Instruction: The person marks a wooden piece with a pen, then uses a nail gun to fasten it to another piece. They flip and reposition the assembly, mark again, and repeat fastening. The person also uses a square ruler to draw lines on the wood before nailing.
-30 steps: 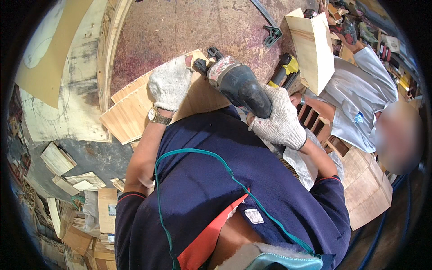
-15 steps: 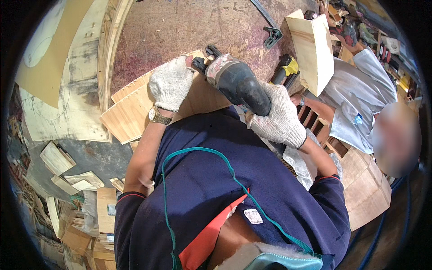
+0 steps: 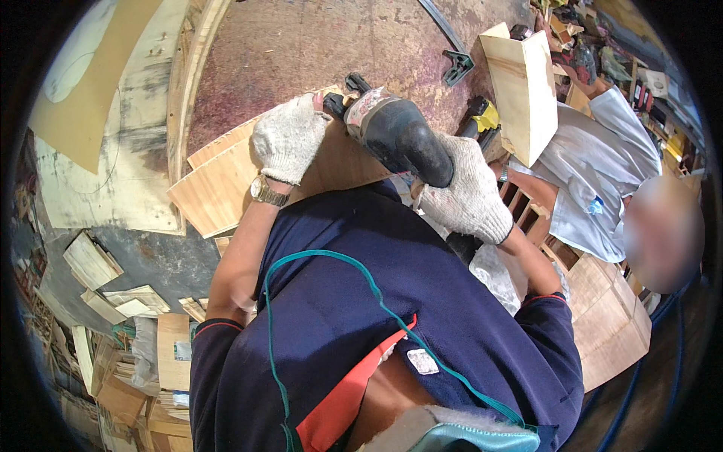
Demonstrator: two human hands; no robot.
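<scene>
My right hand (image 3: pixel 468 184), in a white knit glove, grips the rear of a black handheld power tool (image 3: pixel 398 135) with a worn, taped collar. The tool's narrow front end meets the far edge of a curved plywood panel (image 3: pixel 215 197), beside my left fingers. My gloved left hand (image 3: pixel 292 139) closes over that panel's far edge, with a fingertip bare. The panel rests near my lap, with another layer of ply showing behind it. Exactly what the tool's tip touches is hidden.
A clamp (image 3: pixel 456 64) lies on the stained worktable (image 3: pixel 324 38). A yellow-and-black power tool (image 3: pixel 482 117) sits by a wooden box (image 3: pixel 523 90) at right, near a co-worker in a grey shirt (image 3: pixel 595 166). Large plywood sheets (image 3: pixel 124 158) and offcuts (image 3: pixel 90 260) lie left.
My hands and the power tool hold nearly the same place. The co-worker's far arm at upper right has shifted, and my view has moved very slightly.
</scene>
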